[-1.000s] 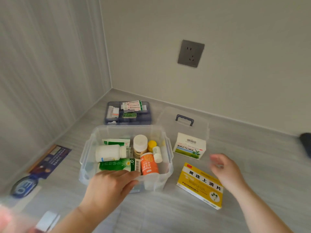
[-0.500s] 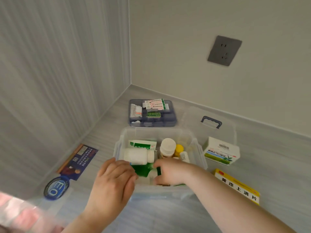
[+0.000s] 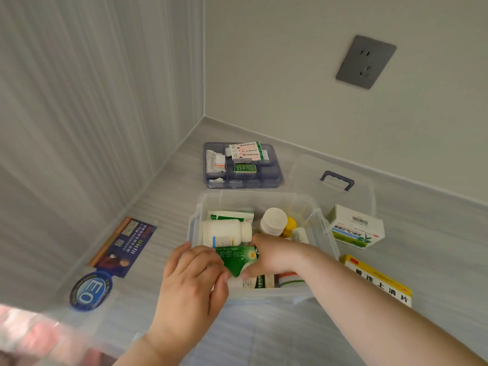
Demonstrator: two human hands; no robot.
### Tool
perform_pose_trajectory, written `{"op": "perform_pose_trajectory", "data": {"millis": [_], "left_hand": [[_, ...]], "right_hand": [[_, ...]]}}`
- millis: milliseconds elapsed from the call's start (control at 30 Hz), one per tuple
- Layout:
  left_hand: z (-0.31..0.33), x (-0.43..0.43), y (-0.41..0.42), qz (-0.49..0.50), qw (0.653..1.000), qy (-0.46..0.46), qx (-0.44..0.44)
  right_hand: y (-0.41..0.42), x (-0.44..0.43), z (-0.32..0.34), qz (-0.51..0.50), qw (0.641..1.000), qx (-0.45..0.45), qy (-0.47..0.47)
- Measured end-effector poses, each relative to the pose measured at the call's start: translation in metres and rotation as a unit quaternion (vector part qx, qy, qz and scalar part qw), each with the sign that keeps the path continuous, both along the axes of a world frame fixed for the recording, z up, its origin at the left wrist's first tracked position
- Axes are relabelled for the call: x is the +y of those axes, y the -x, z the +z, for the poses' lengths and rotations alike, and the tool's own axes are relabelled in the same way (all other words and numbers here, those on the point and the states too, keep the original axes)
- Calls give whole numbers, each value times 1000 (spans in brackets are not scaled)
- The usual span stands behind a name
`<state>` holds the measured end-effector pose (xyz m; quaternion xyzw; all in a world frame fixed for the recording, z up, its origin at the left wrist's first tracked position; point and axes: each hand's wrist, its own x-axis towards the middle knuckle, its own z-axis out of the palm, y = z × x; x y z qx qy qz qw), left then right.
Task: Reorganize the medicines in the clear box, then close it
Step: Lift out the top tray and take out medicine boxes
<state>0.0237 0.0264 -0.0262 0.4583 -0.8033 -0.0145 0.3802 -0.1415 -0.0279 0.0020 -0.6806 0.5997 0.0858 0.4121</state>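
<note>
Since 0.5 s ago: green carton tilted up, more in view. L→R: left hand, fingers curled on carton's near-left edge, at front wall of clear plastic box. White round bottle lying inside, beyond the carton. Right hand pinching carton's right side, thumb tip poss. hidden. Yellow flat box on floor, right of box.

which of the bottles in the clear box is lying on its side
The large white bottle at the box's left, cap pointing right. The wide white-capped bottle and yellow-capped bottle beside it stand upright.
</note>
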Motion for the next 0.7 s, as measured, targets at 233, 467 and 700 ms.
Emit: {"op": "perform_pose_trajectory", "data": {"millis": [233,467,700], "left_hand": [[0,0,1,-1,1000,0,10],[2,2,1,0,1000,-11,18],[3,4,1,-3,999,-30,22]], "right_hand": [[11,-6,-2,-55,998,-11,13],[18,-4,2,-101,992,-78,22],[31,2,33,-110,984,-108,86]]}}
